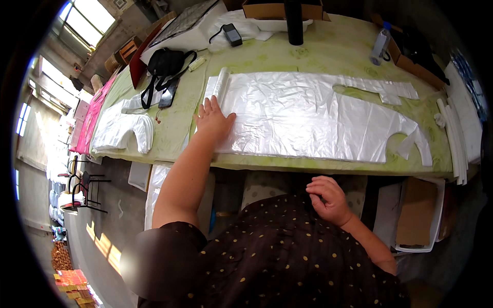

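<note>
1. Clear plastic sheeting (308,120), cut to the outline of a sleeveless apron or bag, lies flat across the green table (179,120), with its curved cut-outs toward the person's right.
2. At the sheeting's left end the plastic is rolled up into a small roll (222,82).
3. The left hand (213,122) rests palm down on the left end of the sheeting, fingers spread and flat, gripping nothing; it sits just below the roll.
4. The right hand (328,199) is off the table, held against the person's dark dotted garment (287,251) below the table edge, fingers loosely curled and holding nothing.
5. A stack of white cut plastic pieces (123,128) lies farther left on the table, well apart from the sheeting.
6. A black pouch with a strap (165,64) and a dark phone (168,93) lie behind the left hand.
7. A black cylinder (294,23) stands at the far edge beside a cardboard box (267,9).
8. A plastic bottle (381,46) stands far right.
9. Long white strips (454,138) lie along the table's right end.
</note>
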